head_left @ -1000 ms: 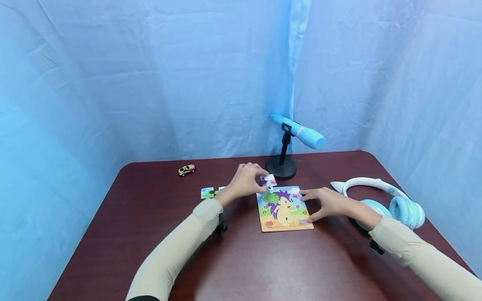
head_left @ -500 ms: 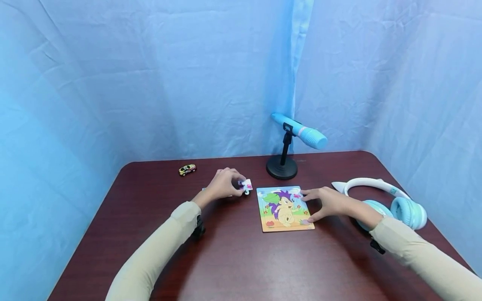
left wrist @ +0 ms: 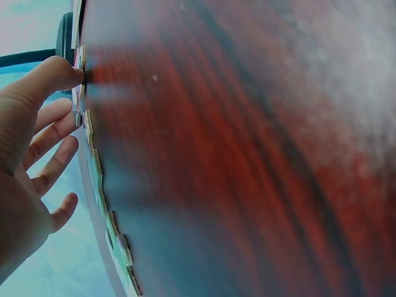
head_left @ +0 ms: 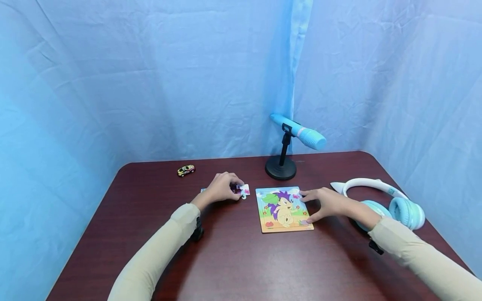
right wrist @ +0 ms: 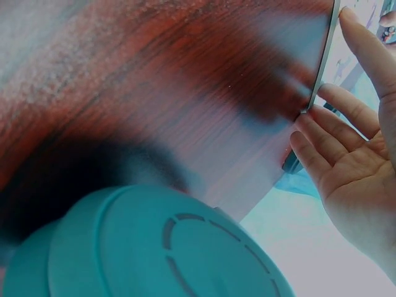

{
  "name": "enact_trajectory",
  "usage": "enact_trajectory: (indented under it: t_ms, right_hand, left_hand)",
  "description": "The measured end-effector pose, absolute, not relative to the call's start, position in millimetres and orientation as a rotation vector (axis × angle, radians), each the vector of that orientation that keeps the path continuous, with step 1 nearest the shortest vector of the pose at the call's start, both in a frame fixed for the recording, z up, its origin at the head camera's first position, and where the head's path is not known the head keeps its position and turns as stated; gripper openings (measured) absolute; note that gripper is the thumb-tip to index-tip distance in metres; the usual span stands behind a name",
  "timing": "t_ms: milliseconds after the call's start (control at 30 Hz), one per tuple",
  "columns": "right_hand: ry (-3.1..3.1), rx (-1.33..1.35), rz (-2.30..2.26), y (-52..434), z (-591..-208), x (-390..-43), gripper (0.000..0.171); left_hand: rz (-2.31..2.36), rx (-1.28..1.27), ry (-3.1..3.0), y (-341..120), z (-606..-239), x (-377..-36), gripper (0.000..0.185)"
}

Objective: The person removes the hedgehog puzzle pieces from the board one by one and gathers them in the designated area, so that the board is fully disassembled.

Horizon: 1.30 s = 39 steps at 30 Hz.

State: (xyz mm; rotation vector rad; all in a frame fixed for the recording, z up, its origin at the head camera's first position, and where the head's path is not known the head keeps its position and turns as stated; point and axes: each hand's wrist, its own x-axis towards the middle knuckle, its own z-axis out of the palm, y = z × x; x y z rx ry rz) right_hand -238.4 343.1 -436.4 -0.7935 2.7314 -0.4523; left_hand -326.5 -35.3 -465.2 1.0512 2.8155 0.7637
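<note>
My left hand (head_left: 220, 188) is left of the puzzle board, thumb and fingers pinching a white, pink and purple jigsaw piece (head_left: 246, 190) low over the table. In the left wrist view, thumb and fingertips of the left hand (left wrist: 37, 130) meet at that piece's edge. A row of other jigsaw pieces (left wrist: 99, 176) lies flat along the table there, mostly hidden by the hand in the head view. The square puzzle board (head_left: 284, 228), printed with a purple-haired hedgehog, lies flat. My right hand (head_left: 325, 203) rests on its right edge with spread, relaxed fingers.
Behind the board, a blue microphone (head_left: 312, 139) sits on a stand with a round black base (head_left: 280, 168). White and turquoise headphones (head_left: 406, 212) lie beside my right forearm. A small yellow toy car (head_left: 186, 170) is at the back left. Blue cloth (head_left: 188, 83) hangs behind the table.
My left hand has moved left from the board's upper left corner, carrying the jigsaw piece, and has lowered it near the other pieces. My right hand has stayed at the board's edge.
</note>
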Motion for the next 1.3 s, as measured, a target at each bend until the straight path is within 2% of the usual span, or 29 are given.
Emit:
enact_trajectory:
  t_ms: [567, 933, 1300]
  right_hand:
    - [2.726, -0.797, -0.442, 343, -435, -239, 0.078]
    - [2.730, -0.788, -0.420, 344, -437, -241, 0.079]
    - [2.735, -0.809, -0.418, 342, -436, -240, 0.078]
  left_hand:
    - [0.742, 1.058, 2.828, -32, -464, -321, 0.042]
    - [0.698, 1.227, 2.711, 5, -446, -288, 0.048]
    - [0.509, 1.245, 2.674, 23, -451, -267, 0.047]
